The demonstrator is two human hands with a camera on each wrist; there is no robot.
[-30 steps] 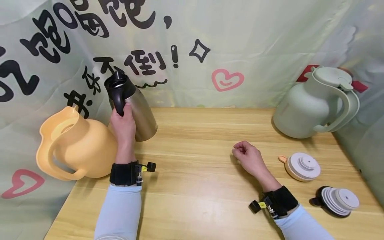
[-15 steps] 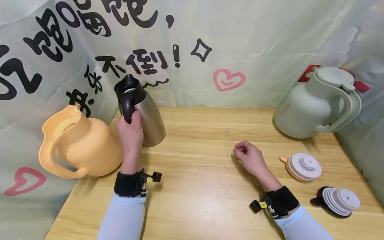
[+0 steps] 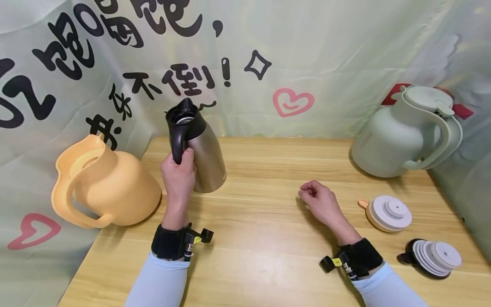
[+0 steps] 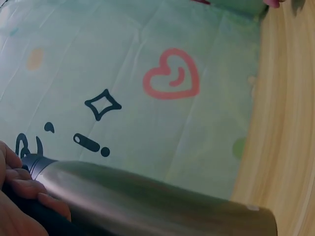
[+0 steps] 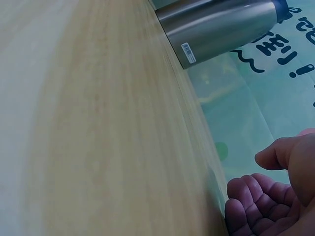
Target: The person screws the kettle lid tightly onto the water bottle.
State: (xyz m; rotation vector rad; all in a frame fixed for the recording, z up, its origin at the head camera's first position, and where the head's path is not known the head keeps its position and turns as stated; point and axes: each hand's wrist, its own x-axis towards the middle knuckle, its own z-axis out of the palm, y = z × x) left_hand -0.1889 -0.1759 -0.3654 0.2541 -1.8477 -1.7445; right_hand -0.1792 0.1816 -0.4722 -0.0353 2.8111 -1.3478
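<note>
My left hand (image 3: 178, 177) grips the black handle (image 3: 178, 143) of a brushed-steel thermos jug (image 3: 209, 160), left of centre in the head view. The jug stands nearly upright with no lid, and its black-rimmed mouth shows. In the left wrist view, the fingers (image 4: 29, 189) curl round that handle beside the steel body. Nearer the middle of the table, my right hand (image 3: 319, 202) lies with loosely curled fingers and holds nothing. The right wrist view has the steel jug (image 5: 221, 29) beyond this hand, a small label near its base.
A lidless peach jug (image 3: 126, 187) stands at the left, close to my left forearm. At the back right is a lidded sage-green jug (image 3: 387, 140). Two stoppers lie at the right: a peach-rimmed stopper (image 3: 389, 213) and a black-rimmed stopper (image 3: 431, 258). A printed cloth (image 3: 337, 64) encloses the table.
My left hand has brought the steel jug rightward and a little nearer, away from the peach jug. The right hand has stayed in place.
</note>
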